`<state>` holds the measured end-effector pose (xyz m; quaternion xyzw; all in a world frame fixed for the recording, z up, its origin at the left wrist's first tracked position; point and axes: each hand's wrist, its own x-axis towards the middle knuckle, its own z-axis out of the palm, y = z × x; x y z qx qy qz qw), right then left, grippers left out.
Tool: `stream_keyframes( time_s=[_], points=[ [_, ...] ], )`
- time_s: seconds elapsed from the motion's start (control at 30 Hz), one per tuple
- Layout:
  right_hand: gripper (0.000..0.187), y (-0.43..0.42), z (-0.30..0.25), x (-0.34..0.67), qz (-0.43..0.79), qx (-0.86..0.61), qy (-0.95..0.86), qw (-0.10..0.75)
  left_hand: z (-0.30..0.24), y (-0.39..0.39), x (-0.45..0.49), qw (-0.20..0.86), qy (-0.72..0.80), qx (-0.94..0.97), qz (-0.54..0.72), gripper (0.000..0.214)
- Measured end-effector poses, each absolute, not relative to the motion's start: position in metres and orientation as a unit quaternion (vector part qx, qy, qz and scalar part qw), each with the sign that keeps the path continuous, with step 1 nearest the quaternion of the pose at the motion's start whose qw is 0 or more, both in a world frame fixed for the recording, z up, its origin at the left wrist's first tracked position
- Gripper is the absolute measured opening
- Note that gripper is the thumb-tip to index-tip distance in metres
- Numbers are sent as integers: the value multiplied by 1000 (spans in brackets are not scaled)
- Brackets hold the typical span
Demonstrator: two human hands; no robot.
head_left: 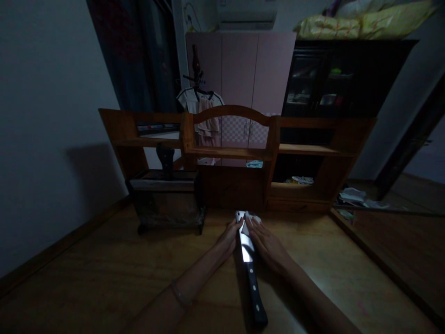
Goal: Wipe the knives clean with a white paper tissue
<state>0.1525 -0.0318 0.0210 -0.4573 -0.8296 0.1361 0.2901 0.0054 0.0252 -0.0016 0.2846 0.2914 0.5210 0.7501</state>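
Observation:
A cleaver (247,253) with a shiny blade and a black riveted handle lies in front of me, its handle pointing toward me. At the far end of the blade, my left hand (228,237) grips its left side near the small corner hole. My right hand (264,242) is on the blade's right side, its fingers pressed over a crumpled white tissue or cloth (256,217) against the metal. Part of the tissue is hidden under those fingers. To the left stands a knife holder (167,204) with a dark handle (167,160) sticking up from its top.
Behind the wooden tabletop (194,278) rises a wooden shelf unit (231,151) with open compartments. A wall (52,116) bounds the left side. Farther back are pink cabinets (239,69), hanging clothes (205,106) and a dark glass-door cabinet (368,83).

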Motion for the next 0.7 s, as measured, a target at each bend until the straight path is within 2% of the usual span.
stream_keyframes(
  time_s=[0.1, 0.2, 0.37, 0.47, 0.63, 0.7],
  points=[
    [51, -25, 14, 157, 108, -476, -824, 288, -2, 27, 5, 751, 288, 288, 521, 27],
    [52, -19, 8, 166, 97, -501, -813, 279, -4, 28, 6, 750, 288, 288, 521, 21],
    [58, -18, -2, 172, 131, -551, -775, 280, -7, 29, 5, 755, 289, 290, 512, 21],
    [56, -22, 0, 173, 165, -552, -762, 295, -9, 30, 5, 761, 285, 284, 510, 24],
    [59, -20, 12, 175, 261, -553, -667, 425, -10, 31, 5, 762, 293, 287, 502, 28],
    [63, -15, 16, 175, 340, -540, -610, 470, -7, 29, 4, 760, 287, 300, 501, 30]
  ],
)
